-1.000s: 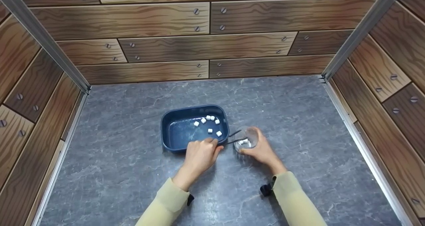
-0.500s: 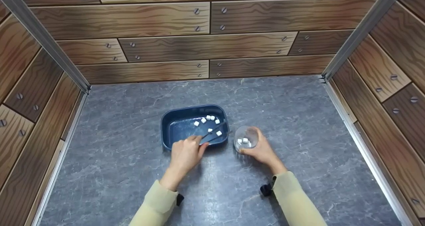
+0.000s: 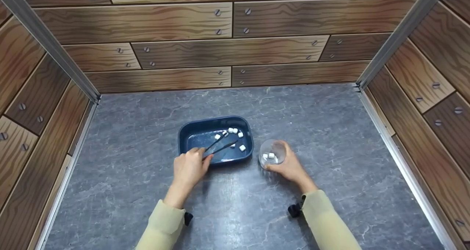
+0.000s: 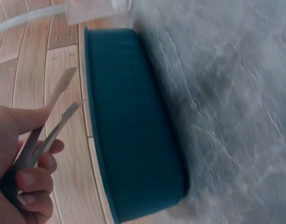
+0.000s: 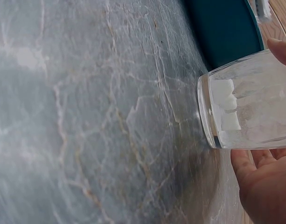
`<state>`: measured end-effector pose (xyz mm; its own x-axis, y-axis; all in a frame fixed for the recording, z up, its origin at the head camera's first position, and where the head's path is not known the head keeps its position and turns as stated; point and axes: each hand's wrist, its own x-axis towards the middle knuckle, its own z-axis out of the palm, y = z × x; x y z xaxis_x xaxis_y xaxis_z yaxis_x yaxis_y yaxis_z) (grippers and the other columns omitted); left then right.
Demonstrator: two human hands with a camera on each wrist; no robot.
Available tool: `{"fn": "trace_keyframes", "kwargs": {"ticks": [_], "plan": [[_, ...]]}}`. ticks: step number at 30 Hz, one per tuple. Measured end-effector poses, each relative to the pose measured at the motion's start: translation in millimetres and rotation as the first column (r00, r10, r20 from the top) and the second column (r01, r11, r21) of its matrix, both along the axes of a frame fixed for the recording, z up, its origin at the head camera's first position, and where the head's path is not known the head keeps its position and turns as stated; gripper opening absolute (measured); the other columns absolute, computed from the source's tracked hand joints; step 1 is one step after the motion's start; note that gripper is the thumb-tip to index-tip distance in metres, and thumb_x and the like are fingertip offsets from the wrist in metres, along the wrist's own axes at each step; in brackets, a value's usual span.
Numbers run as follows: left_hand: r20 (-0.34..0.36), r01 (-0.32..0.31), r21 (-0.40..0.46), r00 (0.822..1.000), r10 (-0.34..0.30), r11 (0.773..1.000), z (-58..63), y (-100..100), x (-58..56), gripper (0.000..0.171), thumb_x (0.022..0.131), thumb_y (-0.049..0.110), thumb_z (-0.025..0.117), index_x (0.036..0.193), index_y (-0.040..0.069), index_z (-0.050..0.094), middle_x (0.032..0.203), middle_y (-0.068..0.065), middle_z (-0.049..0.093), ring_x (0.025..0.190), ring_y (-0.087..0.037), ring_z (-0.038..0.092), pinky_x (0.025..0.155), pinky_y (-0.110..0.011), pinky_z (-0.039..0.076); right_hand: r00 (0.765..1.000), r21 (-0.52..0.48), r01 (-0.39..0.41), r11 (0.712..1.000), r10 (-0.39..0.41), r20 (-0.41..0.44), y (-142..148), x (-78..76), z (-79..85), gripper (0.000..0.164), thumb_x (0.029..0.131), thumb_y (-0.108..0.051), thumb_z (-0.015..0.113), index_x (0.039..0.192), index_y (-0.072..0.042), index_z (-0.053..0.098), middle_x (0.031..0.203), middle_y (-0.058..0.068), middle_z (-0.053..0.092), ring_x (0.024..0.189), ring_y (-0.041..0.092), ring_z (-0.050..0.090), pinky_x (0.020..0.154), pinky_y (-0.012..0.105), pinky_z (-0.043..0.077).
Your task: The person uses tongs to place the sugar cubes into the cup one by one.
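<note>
My left hand (image 3: pixel 189 169) grips a pair of dark metal tongs (image 4: pixel 54 133) with toothed tips. In the left wrist view the tips stand apart with nothing between them. From the head view, the tongs reach over the dark blue rectangular tub (image 3: pixel 196 143), overlapping some of the white cubes (image 3: pixel 242 147) inside it. Several cubes lie there, mostly toward the right and back. To the right of the tub, my right hand (image 3: pixel 293 171) holds a clear glass (image 5: pixel 259 102) round its side. A few white cubes (image 3: pixel 271 155) sit at the bottom of the glass.
The tub and glass are on a grey marbled surface (image 3: pixel 147 132). Wood-patterned panels (image 3: pixel 183 51) wall it in at the back and on both sides, with metal rails (image 3: pixel 400 162) at the corners and edges.
My left hand has drawn the tongs leftward from over the glass to over the tub. White cubes show in the glass. My right hand and the glass have stayed put.
</note>
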<state>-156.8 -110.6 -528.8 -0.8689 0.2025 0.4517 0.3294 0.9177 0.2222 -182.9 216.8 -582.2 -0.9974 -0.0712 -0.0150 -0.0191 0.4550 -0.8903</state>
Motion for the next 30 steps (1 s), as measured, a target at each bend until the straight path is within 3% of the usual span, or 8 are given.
{"fn": "trace_keyframes", "kwargs": {"ticks": [13, 30], "plan": [[0.104, -0.158, -0.029, 0.982, 0.160, 0.987, -4.4, -11.5, -0.1, 0.031, 0.087, 0.033, 0.075, 0.082, 0.002, 0.071, 0.068, -0.012, 0.063, 0.052, -0.035, 0.061, 0.045, -0.048, 0.046, 1.000, 0.003, -0.009, 1.000, 0.009, -0.004, -0.2, 0.1, 1.7, 0.093, 0.061, -0.016, 0.092, 0.138, -0.003, 0.043, 0.134, 0.020, 0.052, 0.127, 0.035, 0.046, 0.109, 0.048, 0.030], [0.208, -0.214, -0.027, 0.954, 0.215, 0.976, -8.9, -12.4, -12.4, 0.032, 0.087, 0.032, 0.075, 0.074, 0.004, 0.068, 0.068, -0.015, 0.065, 0.056, -0.037, 0.063, 0.049, -0.052, 0.047, 1.000, 0.008, -0.010, 1.000, 0.010, -0.001, 0.0, 1.2, 2.2, 0.093, 0.061, -0.015, 0.092, 0.138, -0.004, 0.043, 0.134, 0.019, 0.053, 0.126, 0.036, 0.047, 0.108, 0.051, 0.030]]}}
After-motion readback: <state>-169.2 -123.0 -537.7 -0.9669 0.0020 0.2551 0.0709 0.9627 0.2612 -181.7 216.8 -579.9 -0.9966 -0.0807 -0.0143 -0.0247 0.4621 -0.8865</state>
